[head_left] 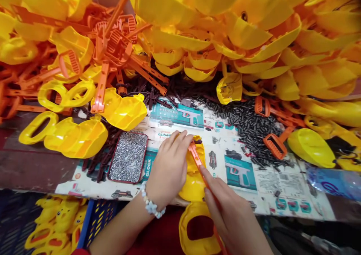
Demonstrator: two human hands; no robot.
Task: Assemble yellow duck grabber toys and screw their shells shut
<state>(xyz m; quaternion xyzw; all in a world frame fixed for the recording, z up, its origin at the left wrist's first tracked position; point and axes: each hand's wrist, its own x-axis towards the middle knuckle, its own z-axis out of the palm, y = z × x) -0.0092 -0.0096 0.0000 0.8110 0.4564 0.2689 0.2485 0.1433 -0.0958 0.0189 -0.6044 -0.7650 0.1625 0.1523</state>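
A yellow plastic shell [195, 185] with a ring-shaped handle lies open at the front edge of the table, its handle overhanging the edge. My left hand [170, 164], with a beaded bracelet at the wrist, is closed on the shell's upper left side, near a small dark part [197, 141]. My right hand [228, 206] grips a long orange plastic piece [196, 155] that lies lengthwise over the shell, its far end by my left fingertips. A tray of small silver screws [128, 157] is left of my left hand.
Yellow shells [225, 18] are piled across the back, with orange parts [113, 48] at the back left. Small black cylinders [254, 134] are heaped right of centre. A blue crate [87, 219] with yellow toys stands below the table's left edge. A plastic bottle [335, 181] lies right.
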